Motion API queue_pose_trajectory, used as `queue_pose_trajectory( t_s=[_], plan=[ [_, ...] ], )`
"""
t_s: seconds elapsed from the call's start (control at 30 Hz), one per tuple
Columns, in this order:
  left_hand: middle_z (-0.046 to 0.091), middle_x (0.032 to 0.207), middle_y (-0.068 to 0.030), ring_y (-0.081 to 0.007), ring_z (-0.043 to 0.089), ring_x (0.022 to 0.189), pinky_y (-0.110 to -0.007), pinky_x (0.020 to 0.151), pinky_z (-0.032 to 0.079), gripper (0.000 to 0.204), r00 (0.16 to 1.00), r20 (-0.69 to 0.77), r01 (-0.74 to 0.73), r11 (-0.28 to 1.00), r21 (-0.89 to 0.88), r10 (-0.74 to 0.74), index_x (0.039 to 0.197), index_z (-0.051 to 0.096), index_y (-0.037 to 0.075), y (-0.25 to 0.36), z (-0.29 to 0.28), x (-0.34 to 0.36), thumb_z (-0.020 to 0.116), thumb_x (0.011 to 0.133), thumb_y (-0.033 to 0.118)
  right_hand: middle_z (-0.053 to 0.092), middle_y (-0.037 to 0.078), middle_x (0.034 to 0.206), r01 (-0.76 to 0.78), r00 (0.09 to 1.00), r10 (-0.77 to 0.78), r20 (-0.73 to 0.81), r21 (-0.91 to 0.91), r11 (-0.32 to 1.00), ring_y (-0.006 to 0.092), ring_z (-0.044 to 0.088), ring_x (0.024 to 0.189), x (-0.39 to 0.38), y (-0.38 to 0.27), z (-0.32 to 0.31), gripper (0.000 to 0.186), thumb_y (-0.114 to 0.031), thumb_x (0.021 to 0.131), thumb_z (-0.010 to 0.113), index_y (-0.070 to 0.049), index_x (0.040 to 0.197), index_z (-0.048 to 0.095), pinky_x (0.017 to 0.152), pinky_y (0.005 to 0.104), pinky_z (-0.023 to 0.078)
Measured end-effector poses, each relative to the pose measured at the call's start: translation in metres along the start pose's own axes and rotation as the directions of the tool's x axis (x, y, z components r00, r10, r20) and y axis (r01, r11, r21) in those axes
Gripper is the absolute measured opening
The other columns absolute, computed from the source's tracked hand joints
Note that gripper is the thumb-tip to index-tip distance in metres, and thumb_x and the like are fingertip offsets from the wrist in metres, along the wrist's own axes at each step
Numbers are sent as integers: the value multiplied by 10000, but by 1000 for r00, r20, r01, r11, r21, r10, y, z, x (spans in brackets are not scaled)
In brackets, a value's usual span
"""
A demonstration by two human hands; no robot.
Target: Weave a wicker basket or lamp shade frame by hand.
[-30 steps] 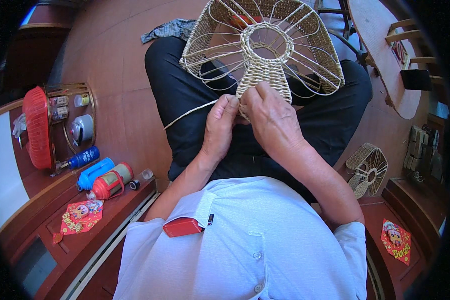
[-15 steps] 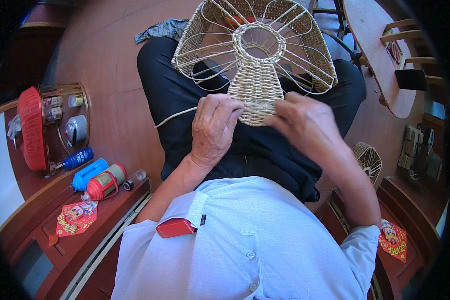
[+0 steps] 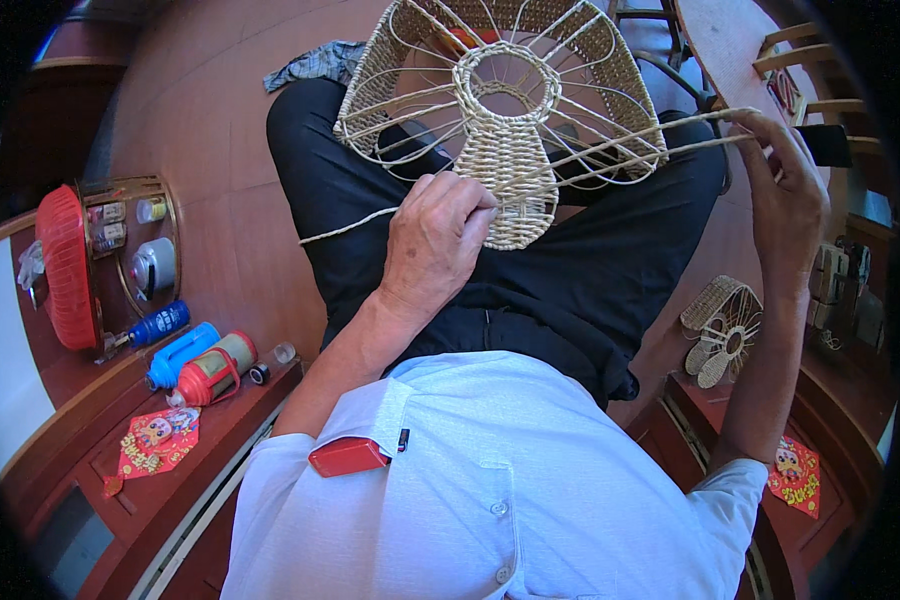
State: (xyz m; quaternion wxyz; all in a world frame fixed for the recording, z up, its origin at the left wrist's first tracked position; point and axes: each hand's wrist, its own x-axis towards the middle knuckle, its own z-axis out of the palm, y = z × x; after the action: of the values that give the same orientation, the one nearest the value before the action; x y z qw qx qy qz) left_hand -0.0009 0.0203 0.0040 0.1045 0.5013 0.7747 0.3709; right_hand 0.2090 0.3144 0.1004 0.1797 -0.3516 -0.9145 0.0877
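At the grip end of the lap, the left hand (image 3: pixel 438 238) is pinching the woven panel (image 3: pixel 511 185) of the wire fan frame (image 3: pixel 505 90), fingers closed on the panel's left edge, pinning it against the dark trousers. Right hand (image 3: pixel 788 205) is no longer beside that pinch as it was a second ago: it is swinging out well to the right, fingers closed on the straw cord (image 3: pixel 620 150), drawing two strands taut across the frame. Judging by that, a pass is being cinched and the weave is only partly done. Slack tail of cord is trailing left of the left-hand pinch. Hard to tell: where the cord enters the weave is hidden under the left fingers; frame top is cut off by the picture edge.
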Motion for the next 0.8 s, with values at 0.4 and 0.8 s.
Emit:
queue_pose_trajectory(
  t_s=[0.4,0.8],
  plan=[
    [643,969,-98,-299,634,907,-412,802,530,150,992,6,-124,949,289,127,1041,721,43,8,11,-16,769,899,58,691,118,1239,-666,744,94,662,722,188,170,662,1148,-111,-77,100,449,-48,972,681,34,1404,595,1028,327,533],
    [662,1002,-104,-315,650,955,-429,854,529,202,1000,0,-31,995,96,31,1076,733,50,5,8,-14,789,882,52,751,38,1147,-751,626,-43,779,587,-303,106,701,988,-98,-133,166,394,-67,927,719,-38,1314,654,902,283,558]
  ],
)
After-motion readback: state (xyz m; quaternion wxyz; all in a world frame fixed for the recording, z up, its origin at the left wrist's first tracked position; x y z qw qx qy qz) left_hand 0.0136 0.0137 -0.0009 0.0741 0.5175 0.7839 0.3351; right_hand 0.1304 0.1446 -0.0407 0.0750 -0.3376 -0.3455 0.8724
